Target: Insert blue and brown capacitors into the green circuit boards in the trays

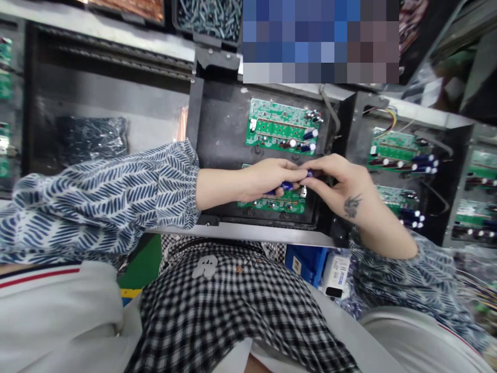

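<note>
left hand [267,176], half-curled, cradles blue parts [287,185], probably as ready supply; right hand [345,181], thumb and finger nearly closed, pinches single blue component [309,174] above lower green board [258,203], presumably for fine control.

Room for a hand lies over the bare left part of the black tray [221,122], beside the upper green board [267,137]. Dark blue capacitors [310,134] at that board's right end — and a bent grey cable [331,110] just beyond — narrow the right side. The left hand [267,177] and right hand [345,181], meeting over the lower green board [289,203], bar the way from above.
</note>
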